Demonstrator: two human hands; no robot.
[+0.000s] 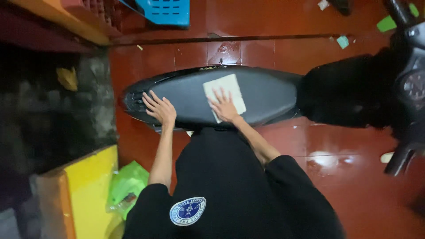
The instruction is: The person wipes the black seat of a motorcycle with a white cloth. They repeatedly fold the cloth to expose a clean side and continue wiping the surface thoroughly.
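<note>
**A:** Going from the left, what's there?

**B:** The left hand [160, 109] lies flat, fingers spread and grasping nothing, on the rear end of the black scooter seat [265, 90]. Further right, the right hand [224, 107] presses open-palmed on a pale cloth [230, 86] laid mid-seat.

**A:** How far along does the wiping look?

**B:** Hard to judge. The seat shows no clear wet or clean patch; the cloth sits near the middle, so I'd guess the front stretch toward the handlebars [409, 66] is left.
</note>
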